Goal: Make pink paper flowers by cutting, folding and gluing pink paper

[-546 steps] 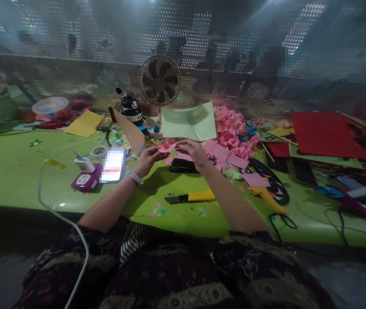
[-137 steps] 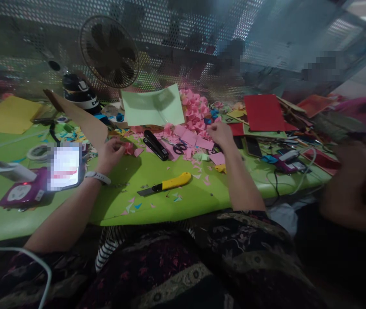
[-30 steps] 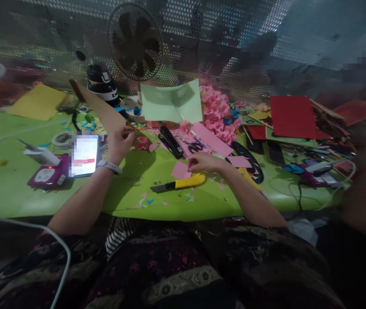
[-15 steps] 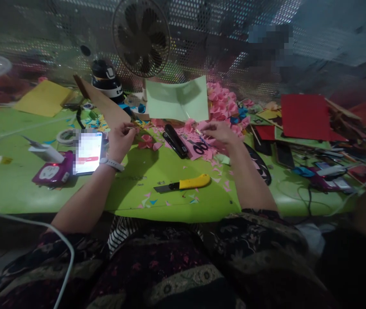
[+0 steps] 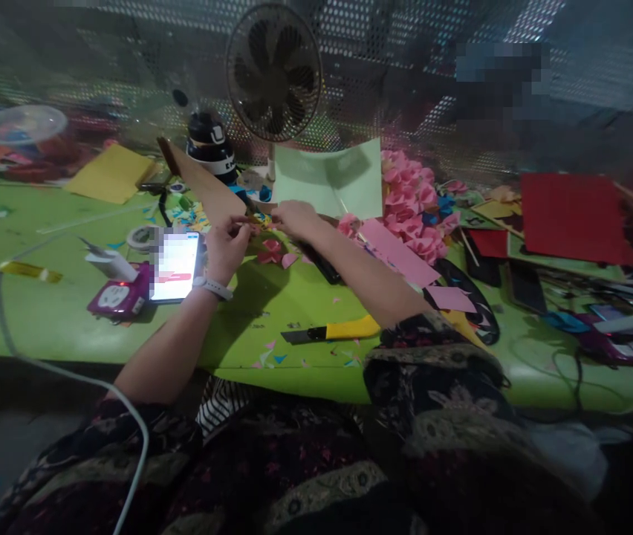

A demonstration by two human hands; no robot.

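Pink paper flower (image 5: 270,251), centre frame: likely light, crushable, best pinched at base; left hand (image 5: 228,244), right hand (image 5: 297,220): grasp unclear.

The left hand (image 5: 228,249) has its fingers (image 5: 237,224) bent. The right hand (image 5: 299,221) is near it, the right forearm (image 5: 369,275) slanting far and left.
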